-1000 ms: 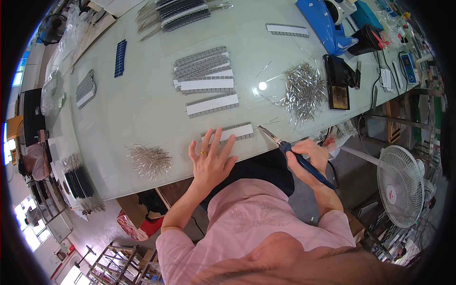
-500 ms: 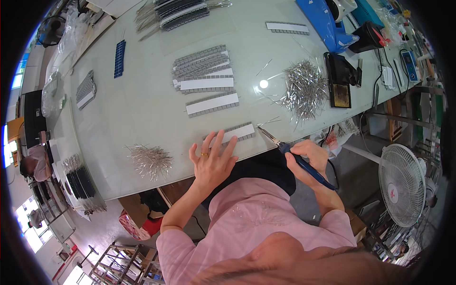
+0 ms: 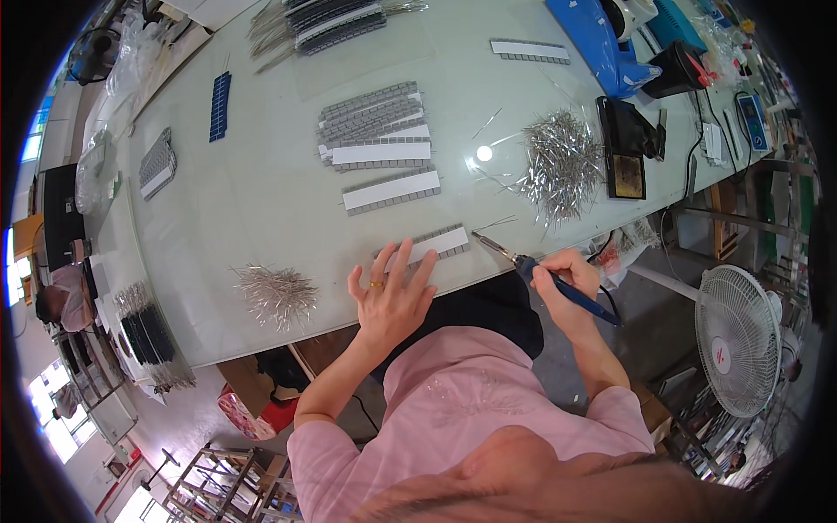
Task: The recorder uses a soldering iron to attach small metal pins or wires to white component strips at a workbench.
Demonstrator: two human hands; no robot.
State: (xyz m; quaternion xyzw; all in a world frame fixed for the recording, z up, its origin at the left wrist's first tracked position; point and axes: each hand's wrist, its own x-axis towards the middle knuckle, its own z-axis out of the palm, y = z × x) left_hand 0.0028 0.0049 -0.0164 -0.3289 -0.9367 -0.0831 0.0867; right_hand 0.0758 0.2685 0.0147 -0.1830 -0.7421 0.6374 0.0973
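My right hand is closed round the dark blue handle of a soldering iron. The iron's metal tip points left, close to the right end of a grey segmented strip with a white band. That strip lies flat near the table's front edge. My left hand, wearing a ring, spreads its fingers, with fingertips resting on the strip and covering its left part. Thin silver wire leads lie just beyond the iron's tip. A similar strip lies farther back, in front of a stack of strips.
A large pile of silver wires sits to the right, beside a black iron stand with a sponge. A smaller wire pile lies left of my hand. A blue tape dispenser stands far right. Off the table's right edge is a white fan.
My right hand has shifted slightly and its grip on the soldering iron has changed a little, with the handle lying flatter. My left hand and the strip stay essentially in place.
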